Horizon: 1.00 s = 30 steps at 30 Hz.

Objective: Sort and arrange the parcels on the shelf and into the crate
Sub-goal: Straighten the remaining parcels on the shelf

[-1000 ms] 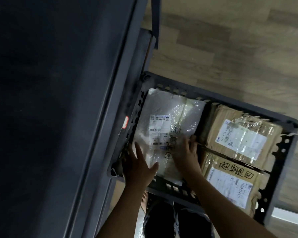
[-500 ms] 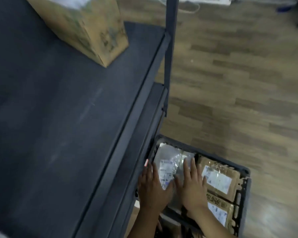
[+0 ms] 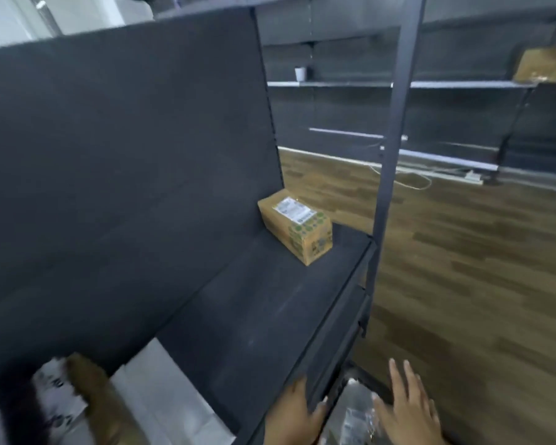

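Note:
At the bottom edge my left hand (image 3: pixel 294 415) is at the front lip of the dark shelf board (image 3: pixel 270 316), fingers relaxed and holding nothing. My right hand (image 3: pixel 408 409) hovers with spread fingers over the grey plastic parcel (image 3: pixel 355 412) in the black crate (image 3: pixel 371 383), which is mostly out of frame. A brown cardboard parcel (image 3: pixel 297 229) with a white label stands at the far right end of the shelf. At the near left lie a white flat parcel (image 3: pixel 170 403) and a brown parcel (image 3: pixel 100 399).
A grey upright post (image 3: pixel 389 155) stands at the shelf's right front corner. Wooden floor (image 3: pixel 479 284) lies to the right. Farther shelving along the back wall holds a white cup (image 3: pixel 300 73) and a brown box (image 3: pixel 546 64). A cable and power strip (image 3: pixel 472 177) lie on the floor.
The view has swung up from the crate to the shelf. Both hands have lifted off the grey parcel; the left one has come up to the shelf's front edge.

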### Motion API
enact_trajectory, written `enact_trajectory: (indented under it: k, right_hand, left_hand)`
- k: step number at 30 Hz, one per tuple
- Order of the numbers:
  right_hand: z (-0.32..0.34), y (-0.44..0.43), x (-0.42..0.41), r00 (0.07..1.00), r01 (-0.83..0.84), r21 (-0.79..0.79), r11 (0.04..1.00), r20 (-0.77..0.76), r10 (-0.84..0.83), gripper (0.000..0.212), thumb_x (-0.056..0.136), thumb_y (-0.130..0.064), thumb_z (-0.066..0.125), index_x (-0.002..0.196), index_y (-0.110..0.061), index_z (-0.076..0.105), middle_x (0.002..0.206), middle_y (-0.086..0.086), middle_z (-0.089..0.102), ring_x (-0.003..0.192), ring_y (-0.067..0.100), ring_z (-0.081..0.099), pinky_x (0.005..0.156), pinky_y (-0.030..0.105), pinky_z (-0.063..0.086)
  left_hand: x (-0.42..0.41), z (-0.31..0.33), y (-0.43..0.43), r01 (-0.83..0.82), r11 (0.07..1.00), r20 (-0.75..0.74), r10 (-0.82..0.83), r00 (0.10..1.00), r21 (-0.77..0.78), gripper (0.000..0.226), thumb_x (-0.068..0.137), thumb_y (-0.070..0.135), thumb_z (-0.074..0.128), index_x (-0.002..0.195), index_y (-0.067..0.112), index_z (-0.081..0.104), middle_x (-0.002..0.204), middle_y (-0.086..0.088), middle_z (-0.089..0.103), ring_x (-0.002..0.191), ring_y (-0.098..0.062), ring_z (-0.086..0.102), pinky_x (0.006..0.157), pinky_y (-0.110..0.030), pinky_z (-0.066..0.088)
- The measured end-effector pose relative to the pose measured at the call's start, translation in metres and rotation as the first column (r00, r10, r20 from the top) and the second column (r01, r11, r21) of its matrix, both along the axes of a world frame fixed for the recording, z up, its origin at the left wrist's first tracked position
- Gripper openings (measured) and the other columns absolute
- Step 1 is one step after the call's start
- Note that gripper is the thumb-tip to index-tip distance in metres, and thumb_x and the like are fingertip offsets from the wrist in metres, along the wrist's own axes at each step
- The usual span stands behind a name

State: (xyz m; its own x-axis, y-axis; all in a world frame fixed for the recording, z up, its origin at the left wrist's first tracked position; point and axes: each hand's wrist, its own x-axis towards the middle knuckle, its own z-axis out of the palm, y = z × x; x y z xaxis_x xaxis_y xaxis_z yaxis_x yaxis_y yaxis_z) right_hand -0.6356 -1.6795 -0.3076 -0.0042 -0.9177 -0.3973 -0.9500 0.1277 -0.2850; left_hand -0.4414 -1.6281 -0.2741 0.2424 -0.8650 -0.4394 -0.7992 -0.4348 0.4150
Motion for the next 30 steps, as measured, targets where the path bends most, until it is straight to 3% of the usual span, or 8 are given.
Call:
enact_trajectory:
  k: [8,12,20,30]
  right_hand:
    - [0.082,-0.038,-0.001,0.987,-0.051,-0.049,0.997,0.149,0.058,0.091,0.082,-0.076,0.027,0.149,-0.03,-0.013,0.16,-0.005,-0.012,0.147,0.023,0.004,0.115,0.043,0.02]
    - [0.098,-0.037,0.006,0.972,-0.1,-0.059,0.993,0.206,0.11,0.098,0.078,-0.08,0.03,0.149,-0.03,-0.014,0.16,-0.004,-0.01,0.147,0.023,0.005,0.114,0.044,0.02]
    - [0.095,-0.058,0.015,0.976,-0.027,-0.076,0.997,0.215,0.043,0.119,0.064,-0.09,0.038,0.149,-0.026,-0.016,0.161,-0.001,-0.008,0.147,0.024,-0.007,0.117,0.047,0.007]
    - [0.082,-0.111,0.077,0.949,0.058,-0.086,0.995,0.313,-0.028,0.129,0.06,-0.081,0.058,0.147,-0.027,-0.02,0.161,0.001,-0.003,0.147,0.025,0.0,0.116,0.044,0.014]
  left_hand:
    - [0.049,0.09,-0.002,-0.123,0.98,0.154,0.147,0.977,-0.156,0.071,0.092,0.055,0.04,0.151,0.022,0.016,0.155,0.0,0.026,0.139,-0.025,0.03,0.111,-0.042,0.03]
    - [0.055,0.101,-0.008,-0.178,0.965,0.123,0.204,0.971,-0.192,0.07,0.093,0.056,0.04,0.15,0.019,0.021,0.153,-0.001,0.03,0.139,-0.024,0.03,0.112,-0.041,0.03]
    - [0.061,0.097,-0.026,-0.23,0.94,0.051,0.25,0.967,-0.25,0.07,0.092,0.057,0.041,0.149,0.02,0.023,0.152,-0.001,0.031,0.139,-0.024,0.03,0.111,-0.041,0.028]
    - [0.103,0.086,-0.111,-0.257,0.933,-0.035,0.256,0.966,-0.253,0.081,0.088,0.063,0.044,0.151,0.018,0.019,0.157,-0.002,0.024,0.143,-0.022,0.025,0.115,-0.04,0.024]
